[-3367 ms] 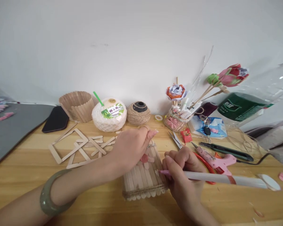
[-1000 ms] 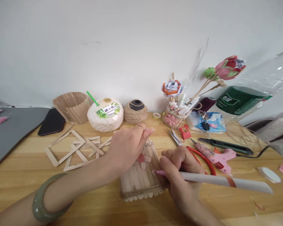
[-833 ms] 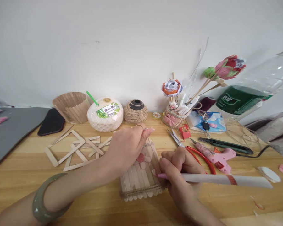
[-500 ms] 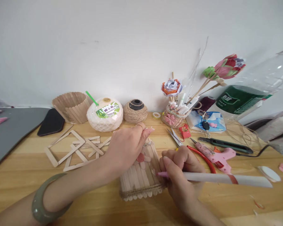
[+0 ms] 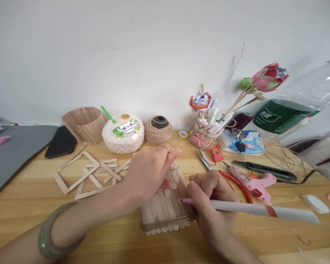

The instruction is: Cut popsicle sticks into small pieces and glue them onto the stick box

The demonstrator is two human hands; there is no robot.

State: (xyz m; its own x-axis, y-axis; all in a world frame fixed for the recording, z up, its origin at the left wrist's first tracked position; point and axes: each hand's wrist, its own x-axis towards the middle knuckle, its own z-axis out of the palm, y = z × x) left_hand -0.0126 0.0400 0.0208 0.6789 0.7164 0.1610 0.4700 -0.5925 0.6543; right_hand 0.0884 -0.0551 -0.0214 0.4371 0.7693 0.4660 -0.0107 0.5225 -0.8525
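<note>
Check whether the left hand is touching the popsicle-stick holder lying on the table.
Touching. The head view shows the left hand lying over the popsicle-stick holder, palm and fingers pressed on its upper side with no gap between them.

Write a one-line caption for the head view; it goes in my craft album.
Left hand steadies a craft-stick holder while the right hand presses a white, pink-tipped tool to it.

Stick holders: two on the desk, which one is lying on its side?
The twine-banded stick holder under the left hand, on its side at the front. The flared stick holder stands upright by the wall.
</note>
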